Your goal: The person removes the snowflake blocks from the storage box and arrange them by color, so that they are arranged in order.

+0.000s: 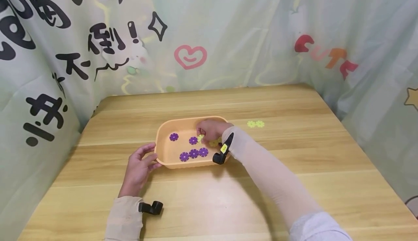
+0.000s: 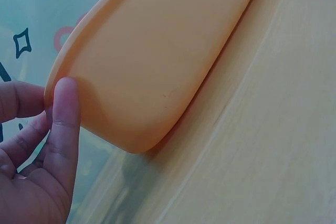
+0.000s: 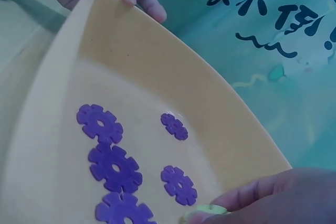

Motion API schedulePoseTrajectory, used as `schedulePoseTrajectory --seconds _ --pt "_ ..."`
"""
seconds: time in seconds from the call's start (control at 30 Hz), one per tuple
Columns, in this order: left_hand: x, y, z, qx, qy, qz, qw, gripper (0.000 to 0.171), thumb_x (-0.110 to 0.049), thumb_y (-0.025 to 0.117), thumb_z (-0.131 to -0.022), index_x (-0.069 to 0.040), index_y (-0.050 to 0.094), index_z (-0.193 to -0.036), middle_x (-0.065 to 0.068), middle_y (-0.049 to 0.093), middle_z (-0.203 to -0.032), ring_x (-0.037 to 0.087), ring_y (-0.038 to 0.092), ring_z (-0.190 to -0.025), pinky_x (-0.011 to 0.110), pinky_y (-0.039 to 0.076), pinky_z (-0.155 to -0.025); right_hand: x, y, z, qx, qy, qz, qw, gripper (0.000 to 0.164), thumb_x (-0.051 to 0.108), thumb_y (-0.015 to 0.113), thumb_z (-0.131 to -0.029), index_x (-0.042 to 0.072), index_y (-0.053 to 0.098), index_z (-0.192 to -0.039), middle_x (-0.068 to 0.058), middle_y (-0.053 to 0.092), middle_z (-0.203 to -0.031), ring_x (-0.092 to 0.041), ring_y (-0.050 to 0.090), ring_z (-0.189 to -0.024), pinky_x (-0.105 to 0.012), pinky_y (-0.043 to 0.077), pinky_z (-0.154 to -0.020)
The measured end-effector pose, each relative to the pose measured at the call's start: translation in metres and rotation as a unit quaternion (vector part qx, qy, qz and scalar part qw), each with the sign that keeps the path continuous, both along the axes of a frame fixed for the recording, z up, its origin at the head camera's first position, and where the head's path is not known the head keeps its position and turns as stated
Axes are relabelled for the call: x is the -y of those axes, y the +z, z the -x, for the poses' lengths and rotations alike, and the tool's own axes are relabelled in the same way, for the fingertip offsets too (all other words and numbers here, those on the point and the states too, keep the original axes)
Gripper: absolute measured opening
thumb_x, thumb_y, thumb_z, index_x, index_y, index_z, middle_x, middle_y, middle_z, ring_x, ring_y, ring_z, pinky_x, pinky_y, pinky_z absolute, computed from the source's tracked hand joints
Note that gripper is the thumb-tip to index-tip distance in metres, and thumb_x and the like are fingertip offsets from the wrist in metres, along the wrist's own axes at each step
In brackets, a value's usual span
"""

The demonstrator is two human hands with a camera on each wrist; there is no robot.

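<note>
An orange plastic basin (image 1: 169, 161) stands on the wooden table. My left hand (image 1: 138, 166) holds its left end, with the thumb (image 2: 65, 103) outside the wall and fingers at the rim. Inside the basin, my right hand (image 1: 210, 130) pinches a yellow-green snowflake disc (image 3: 210, 209) between thumb and finger. Another yellow-green disc (image 1: 213, 143) lies under that hand, partly hidden. Several purple snowflake discs (image 3: 115, 168) lie flat on the basin floor, three of them in a touching row towards the near side.
Two yellow-green discs (image 1: 255, 124) lie side by side on the table (image 1: 294, 154), to the right of the basin. A printed curtain (image 1: 228, 34) hangs behind the table and along both sides. Black wrist cameras (image 1: 151, 207) are worn on both wrists.
</note>
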State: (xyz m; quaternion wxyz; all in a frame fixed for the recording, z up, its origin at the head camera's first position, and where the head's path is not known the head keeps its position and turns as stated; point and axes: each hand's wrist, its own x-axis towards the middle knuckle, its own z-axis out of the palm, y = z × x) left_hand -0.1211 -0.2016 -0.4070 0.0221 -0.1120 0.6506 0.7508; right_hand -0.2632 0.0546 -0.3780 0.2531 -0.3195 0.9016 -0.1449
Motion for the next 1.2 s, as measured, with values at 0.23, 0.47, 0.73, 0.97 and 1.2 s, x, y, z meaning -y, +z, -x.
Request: schedulePoseTrajectory --seconds 0.23,0.47,0.73,0.97,1.2 --pt "0.0 -0.001 0.0 -0.003 0.001 0.004 1.0 0.04 0.008 0.053 -0.094 0.008 0.045 -0.133 0.012 0.044 -0.118 0.016 0.059 -0.08 0.023 0.06 -0.066 -0.007 0.002 0.001 -0.046 0.028 -0.012 0.998 0.019 0.027 0.071 -0.089 0.024 0.065 -0.107 0.006 0.059 -0.098 -0.012 0.054 -0.089 -0.026 0.049 -0.077" --pt "-0.001 -0.001 0.0 -0.001 0.005 -0.002 1.0 0.039 0.009 0.054 -0.094 0.008 0.046 -0.132 0.011 0.045 -0.117 0.015 0.059 -0.076 0.023 0.06 -0.064 -0.01 0.008 0.0 -0.011 0.02 0.047 0.999 0.014 0.021 0.068 -0.092 0.018 0.064 -0.105 0.001 0.052 -0.076 -0.012 0.048 -0.066 -0.025 0.044 -0.057" --pt "-0.001 -0.001 0.001 -0.003 0.01 -0.01 0.9999 0.039 0.01 0.055 -0.093 0.007 0.046 -0.131 0.009 0.046 -0.115 0.014 0.06 -0.076 0.023 0.06 -0.063 -0.013 0.02 -0.003 -0.007 0.009 0.056 0.998 0.03 0.018 0.068 -0.092 0.01 0.061 -0.119 0.0 0.048 -0.067 -0.012 0.044 -0.058 -0.024 0.043 -0.052" --pt "-0.001 -0.001 0.001 -0.005 0.011 -0.014 0.9998 0.04 0.011 0.053 -0.092 0.009 0.045 -0.132 0.012 0.045 -0.117 0.014 0.059 -0.075 0.023 0.06 -0.063 -0.021 0.028 0.0 -0.034 0.034 0.074 0.996 0.035 0.012 0.07 -0.09 0.006 0.06 -0.123 -0.002 0.055 -0.08 -0.015 0.05 -0.07 -0.025 0.047 -0.061" --pt "-0.001 0.0 0.0 -0.002 0.01 -0.012 0.9999 0.04 0.011 0.052 -0.093 0.009 0.044 -0.133 0.014 0.043 -0.12 0.015 0.059 -0.076 0.022 0.06 -0.063 -0.031 0.036 0.0 -0.052 0.037 0.085 0.994 0.037 0.007 0.07 -0.089 0.005 0.061 -0.125 -0.003 0.062 -0.098 -0.017 0.056 -0.086 -0.029 0.052 -0.08"
